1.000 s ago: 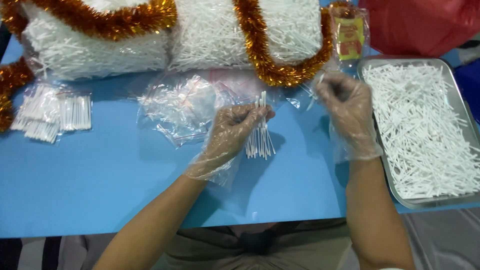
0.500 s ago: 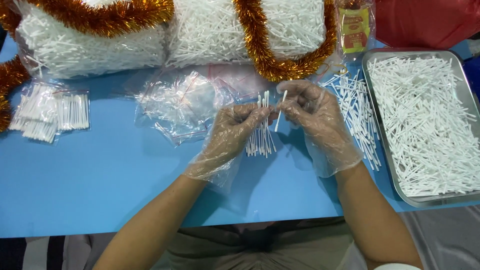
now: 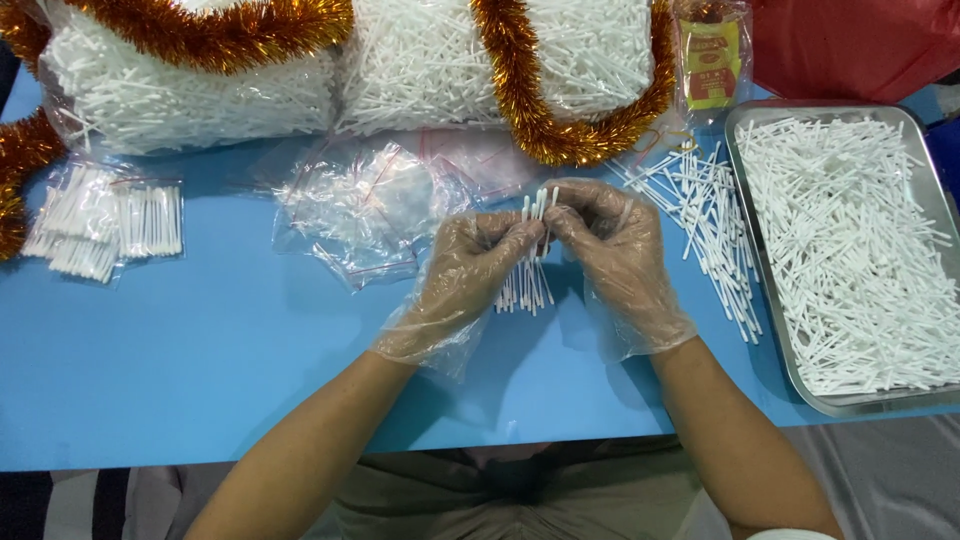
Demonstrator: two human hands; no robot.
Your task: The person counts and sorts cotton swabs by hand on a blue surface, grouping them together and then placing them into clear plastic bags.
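Both hands wear thin clear plastic gloves. My left hand (image 3: 472, 268) pinches a small bundle of white cotton swabs (image 3: 524, 287) upright over the blue table (image 3: 200, 360). My right hand (image 3: 608, 245) meets it from the right, fingertips closed on the top of the same bundle. A loose row of swabs (image 3: 705, 215) lies on the table just right of my right hand. A pile of small clear zip bags (image 3: 365, 205) lies just left of my left hand.
A metal tray (image 3: 765, 270) filled with loose swabs stands at the right. Big clear bags of swabs (image 3: 440, 60) wrapped in orange tinsel (image 3: 520, 95) line the back edge. Filled small swab packets (image 3: 110, 220) lie at far left. A red bag (image 3: 850, 45) sits back right.
My right hand came from near the tray to the bundle in my left hand. Loose swabs now lie on the table beside the tray.
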